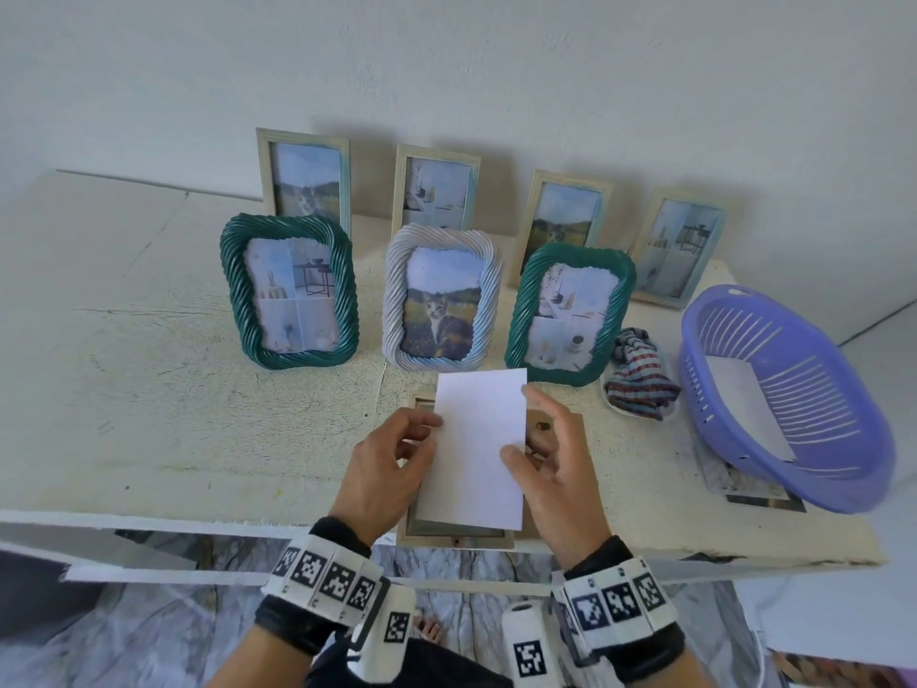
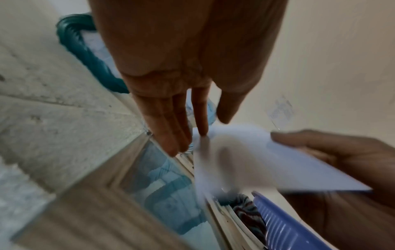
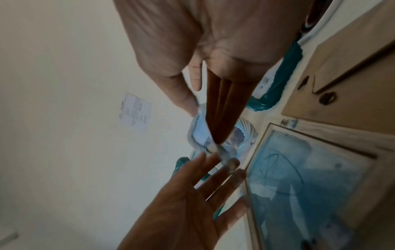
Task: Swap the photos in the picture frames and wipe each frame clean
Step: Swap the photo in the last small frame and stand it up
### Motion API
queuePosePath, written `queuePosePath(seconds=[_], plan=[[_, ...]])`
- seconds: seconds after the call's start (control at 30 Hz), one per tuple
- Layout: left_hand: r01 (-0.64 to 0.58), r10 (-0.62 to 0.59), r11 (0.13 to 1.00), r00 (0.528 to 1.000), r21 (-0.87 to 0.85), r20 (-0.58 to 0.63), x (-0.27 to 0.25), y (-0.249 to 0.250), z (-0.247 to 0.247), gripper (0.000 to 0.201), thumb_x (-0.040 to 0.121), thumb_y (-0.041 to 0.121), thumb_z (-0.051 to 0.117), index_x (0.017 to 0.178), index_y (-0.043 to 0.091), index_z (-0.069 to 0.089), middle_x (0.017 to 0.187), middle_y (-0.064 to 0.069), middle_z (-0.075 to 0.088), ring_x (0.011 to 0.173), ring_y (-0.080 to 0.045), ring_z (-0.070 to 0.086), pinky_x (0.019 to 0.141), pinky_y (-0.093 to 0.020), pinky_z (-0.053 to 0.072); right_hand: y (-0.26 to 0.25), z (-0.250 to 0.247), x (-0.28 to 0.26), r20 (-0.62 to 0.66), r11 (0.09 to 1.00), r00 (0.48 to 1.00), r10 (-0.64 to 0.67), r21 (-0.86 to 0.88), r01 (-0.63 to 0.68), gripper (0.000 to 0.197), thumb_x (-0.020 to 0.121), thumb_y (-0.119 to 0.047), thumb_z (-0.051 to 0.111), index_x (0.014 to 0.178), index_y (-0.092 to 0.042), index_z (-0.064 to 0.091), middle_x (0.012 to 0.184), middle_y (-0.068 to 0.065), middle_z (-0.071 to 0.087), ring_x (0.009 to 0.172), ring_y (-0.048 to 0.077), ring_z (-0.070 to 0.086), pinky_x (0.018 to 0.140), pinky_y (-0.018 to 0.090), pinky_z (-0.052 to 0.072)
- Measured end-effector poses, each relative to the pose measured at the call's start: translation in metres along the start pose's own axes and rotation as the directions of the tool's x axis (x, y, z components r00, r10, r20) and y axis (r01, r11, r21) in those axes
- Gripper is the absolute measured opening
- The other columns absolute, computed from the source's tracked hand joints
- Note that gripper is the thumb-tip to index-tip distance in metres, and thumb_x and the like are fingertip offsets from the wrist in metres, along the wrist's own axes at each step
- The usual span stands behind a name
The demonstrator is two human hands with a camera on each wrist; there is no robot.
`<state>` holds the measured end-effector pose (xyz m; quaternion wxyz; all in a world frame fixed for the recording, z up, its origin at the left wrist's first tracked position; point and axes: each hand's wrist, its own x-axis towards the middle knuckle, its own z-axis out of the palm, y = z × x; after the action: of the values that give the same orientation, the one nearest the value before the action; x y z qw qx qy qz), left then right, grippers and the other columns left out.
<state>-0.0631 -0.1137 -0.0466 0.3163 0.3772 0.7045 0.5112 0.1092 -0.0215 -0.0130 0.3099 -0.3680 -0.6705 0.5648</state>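
Note:
A photo (image 1: 479,439) shows its blank white back as it is held above an opened wooden frame (image 1: 461,536) lying near the table's front edge. My right hand (image 1: 526,429) pinches the photo's right edge, thumb on top and fingers beneath. My left hand (image 1: 422,432) is beside the photo's left edge with straight fingers; its fingertips (image 2: 203,132) touch the photo (image 2: 256,169). The frame's glass and rim (image 3: 320,135) lie under the hands, and its brown backing board (image 3: 352,84) lies to the right. A striped cloth (image 1: 640,374) sits on a small dish at the right.
Three twisted-rim frames stand behind the hands: green (image 1: 289,290), white with a cat photo (image 1: 443,300), green (image 1: 570,312). Several wooden frames (image 1: 303,181) lean on the wall. A purple basket (image 1: 843,439) holding a white sheet sits at the right, over loose photos (image 1: 744,484).

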Motion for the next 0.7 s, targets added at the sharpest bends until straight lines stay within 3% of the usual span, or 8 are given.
queuePosePath(seconds=[0.07, 0.13, 0.2, 0.27, 0.4, 0.47, 0.6, 0.7], plan=[[-0.015, 0.008, 0.998, 0.994, 0.063, 0.110, -0.002, 0.010, 0.004, 0.017, 0.094, 0.041, 0.055, 0.106, 0.034, 0.064, 0.112, 0.010, 0.065, 0.097, 0.002, 0.061, 0.079, -0.025, 0.054, -0.005, 0.000, -0.002, 0.027, 0.992, 1.000, 0.010, 0.124, -0.014, 0.060, 0.088, -0.001, 0.065, 0.136, -0.028, 0.042, 0.098, -0.015, 0.070, 0.086, 0.009, 0.065, 0.081, 0.032, 0.054], [0.044, -0.030, 0.997, 0.977, -0.066, 0.209, -0.004, 0.022, 0.009, 0.041, 0.095, 0.057, 0.044, 0.111, 0.027, 0.067, 0.116, 0.007, 0.066, 0.105, -0.003, 0.062, 0.080, -0.025, 0.055, -0.006, 0.001, -0.004, 0.095, 0.984, 0.995, 0.026, 0.172, -0.042, 0.057, 0.088, -0.014, 0.068, 0.137, -0.025, 0.043, 0.100, -0.003, 0.072, 0.091, 0.013, 0.067, 0.080, 0.031, 0.053], [0.127, -0.062, 0.959, 0.966, -0.252, 0.251, -0.006, 0.034, 0.013, 0.041, 0.101, 0.041, 0.039, 0.108, 0.014, 0.070, 0.107, -0.003, 0.072, 0.101, -0.012, 0.067, 0.081, -0.025, 0.054, -0.005, 0.001, -0.005, 0.146, 0.984, 0.988, 0.051, 0.161, -0.075, 0.050, 0.087, -0.028, 0.068, 0.133, -0.023, 0.049, 0.111, 0.005, 0.070, 0.106, 0.022, 0.065, 0.086, 0.044, 0.054], [0.092, -0.038, 0.952, 0.982, -0.292, 0.188, -0.005, 0.038, 0.016, 0.031, 0.101, 0.020, 0.044, 0.100, 0.002, 0.069, 0.098, -0.009, 0.074, 0.094, -0.019, 0.069, 0.082, -0.029, 0.051, -0.004, 0.000, -0.007, 0.104, 0.991, 0.994, 0.039, 0.124, -0.052, 0.040, 0.087, -0.031, 0.064, 0.125, -0.020, 0.058, 0.113, 0.003, 0.069, 0.107, 0.023, 0.065, 0.085, 0.048, 0.055], [0.070, -0.049, 0.925, 0.997, -0.372, 0.066, -0.001, 0.033, 0.026, 0.023, 0.099, 0.016, 0.052, 0.095, -0.001, 0.067, 0.092, -0.019, 0.071, 0.089, -0.030, 0.068, 0.084, -0.048, 0.052, 0.001, -0.019, -0.008, -0.100, 0.995, 0.994, 0.043, -0.087, -0.052, 0.029, 0.091, -0.014, 0.063, 0.118, -0.023, 0.060, 0.107, -0.006, 0.066, 0.092, 0.002, 0.063, 0.074, 0.015, 0.051], [0.047, -0.019, 0.909, 0.997, -0.414, 0.072, 0.002, 0.034, 0.033, 0.026, 0.094, 0.023, 0.054, 0.095, 0.000, 0.066, 0.092, -0.025, 0.068, 0.088, -0.038, 0.066, 0.082, -0.054, 0.052, 0.004, -0.031, -0.011, -0.026, 0.976, 0.976, 0.215, -0.032, -0.216, 0.030, 0.090, -0.015, 0.064, 0.119, -0.021, 0.059, 0.099, -0.001, 0.070, 0.086, 0.006, 0.065, 0.071, 0.017, 0.052], [-0.004, 0.047, 0.941, 0.992, -0.340, 0.119, 0.010, 0.040, 0.053, 0.024, 0.092, 0.025, 0.059, 0.113, 0.015, 0.064, 0.103, -0.006, 0.073, 0.098, -0.027, 0.069, 0.085, -0.045, 0.054, 0.017, -0.055, -0.026, 0.059, 0.925, 0.943, 0.329, 0.181, -0.334, 0.012, 0.091, -0.001, 0.059, 0.101, -0.002, 0.064, 0.076, 0.015, 0.068, 0.060, 0.023, 0.060, 0.053, 0.029, 0.048], [0.010, 0.021, 0.980, 0.987, -0.196, 0.157, 0.020, 0.045, 0.069, 0.060, 0.081, 0.046, 0.067, 0.132, 0.024, 0.047, 0.116, 0.005, 0.067, 0.105, -0.014, 0.066, 0.087, -0.038, 0.056, 0.029, -0.082, -0.042, -0.048, 0.923, 0.940, 0.338, 0.210, -0.321, 0.012, 0.092, 0.004, 0.055, 0.101, 0.001, 0.062, 0.068, 0.020, 0.061, 0.055, 0.025, 0.054, 0.054, 0.033, 0.046]])
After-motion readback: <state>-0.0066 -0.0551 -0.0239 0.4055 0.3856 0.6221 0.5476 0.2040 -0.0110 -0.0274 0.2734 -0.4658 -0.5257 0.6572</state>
